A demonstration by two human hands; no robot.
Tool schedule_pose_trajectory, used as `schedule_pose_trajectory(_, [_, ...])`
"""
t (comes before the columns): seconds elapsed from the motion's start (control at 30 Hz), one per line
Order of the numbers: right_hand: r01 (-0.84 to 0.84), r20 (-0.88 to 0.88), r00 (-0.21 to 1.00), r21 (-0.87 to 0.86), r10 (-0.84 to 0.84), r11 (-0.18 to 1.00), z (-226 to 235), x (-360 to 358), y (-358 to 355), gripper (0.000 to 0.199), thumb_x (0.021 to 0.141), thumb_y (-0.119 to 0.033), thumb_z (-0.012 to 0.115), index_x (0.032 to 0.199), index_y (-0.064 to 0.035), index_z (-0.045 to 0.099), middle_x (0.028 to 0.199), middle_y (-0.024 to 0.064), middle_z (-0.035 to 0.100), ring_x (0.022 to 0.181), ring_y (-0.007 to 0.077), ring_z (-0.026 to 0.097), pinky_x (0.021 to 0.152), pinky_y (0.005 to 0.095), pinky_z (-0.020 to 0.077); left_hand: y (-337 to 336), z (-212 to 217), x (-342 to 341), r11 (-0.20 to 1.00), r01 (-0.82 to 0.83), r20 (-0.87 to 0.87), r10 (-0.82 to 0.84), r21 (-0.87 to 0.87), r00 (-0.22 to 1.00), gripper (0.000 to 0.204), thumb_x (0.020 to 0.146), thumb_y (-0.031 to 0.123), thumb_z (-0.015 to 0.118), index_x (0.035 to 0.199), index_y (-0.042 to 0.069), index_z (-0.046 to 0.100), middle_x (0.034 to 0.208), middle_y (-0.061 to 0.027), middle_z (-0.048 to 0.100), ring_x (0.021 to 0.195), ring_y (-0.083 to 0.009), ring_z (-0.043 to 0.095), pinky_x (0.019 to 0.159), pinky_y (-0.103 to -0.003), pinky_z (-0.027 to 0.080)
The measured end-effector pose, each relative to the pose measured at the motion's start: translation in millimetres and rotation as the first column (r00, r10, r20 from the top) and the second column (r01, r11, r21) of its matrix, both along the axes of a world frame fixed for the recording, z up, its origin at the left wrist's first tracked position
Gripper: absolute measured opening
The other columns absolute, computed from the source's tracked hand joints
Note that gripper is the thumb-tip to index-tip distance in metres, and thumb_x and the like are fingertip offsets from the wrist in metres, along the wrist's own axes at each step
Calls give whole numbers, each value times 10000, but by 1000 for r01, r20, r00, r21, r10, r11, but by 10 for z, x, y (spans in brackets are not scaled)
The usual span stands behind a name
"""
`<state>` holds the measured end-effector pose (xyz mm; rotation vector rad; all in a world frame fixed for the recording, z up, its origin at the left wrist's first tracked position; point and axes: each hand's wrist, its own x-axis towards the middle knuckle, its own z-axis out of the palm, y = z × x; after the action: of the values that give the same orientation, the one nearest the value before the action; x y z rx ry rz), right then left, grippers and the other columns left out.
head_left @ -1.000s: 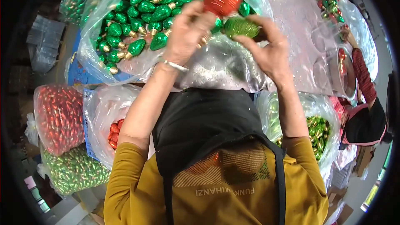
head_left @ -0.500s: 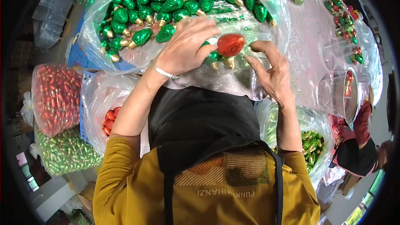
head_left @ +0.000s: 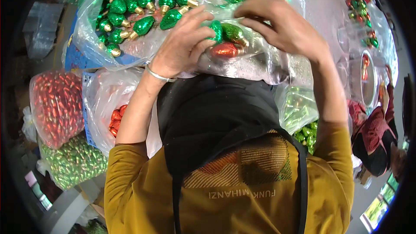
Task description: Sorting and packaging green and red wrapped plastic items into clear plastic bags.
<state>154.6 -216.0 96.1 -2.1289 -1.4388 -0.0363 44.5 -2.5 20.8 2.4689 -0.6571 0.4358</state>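
Here: left hand (head_left: 184, 45), right hand (head_left: 284, 26) pinch two green bulbs (head_left: 225, 31), one red bulb (head_left: 224, 50).

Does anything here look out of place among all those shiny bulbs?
One thing: a lone red bulb lies under clear plastic beside green bulbs, just below the left hand and right hand. The other red ones sit in separate bags. Nothing looks spilled or broken.

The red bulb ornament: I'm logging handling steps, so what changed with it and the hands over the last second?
The red bulb ornament came down from above the bags to the clear plastic bag, beside two green bulb ornaments. The left hand now curls over them; the right hand arches above. The big bag of green bulbs and the side sacks stayed put.
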Motion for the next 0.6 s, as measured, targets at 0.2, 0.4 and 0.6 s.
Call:
schedule_pose_trajectory(0.2, [-418,-340,905,-597,256,684,-123,263,455,159,858,-108,528,919,25,588,773,171,600,745,308,589,679,372,448,4,-142,107,976,-14,60,28,-219,998,156,756,58,665,905,29,626,1129,-136,568,1185,-341,473,951,-395,412])
schedule_pose_trajectory(0.4, [-253,-170,947,-917,271,310,-498,167,747,164,800,-131,577,915,-20,611,795,178,635,759,337,619,657,398,471,55,-203,58,952,8,57,10,-306,998,143,752,-3,645,893,14,654,1098,-139,601,1177,-332,505,956,-384,416])
schedule_pose_trajectory(0.6, [-203,-181,979,-814,95,544,-905,121,587,151,762,-152,609,880,-63,642,797,169,642,776,347,635,673,393,496,42,-229,139,915,39,41,-24,-401,999,121,757,-10,640,877,-1,655,1092,-140,608,1189,-323,501,963,-382,412])
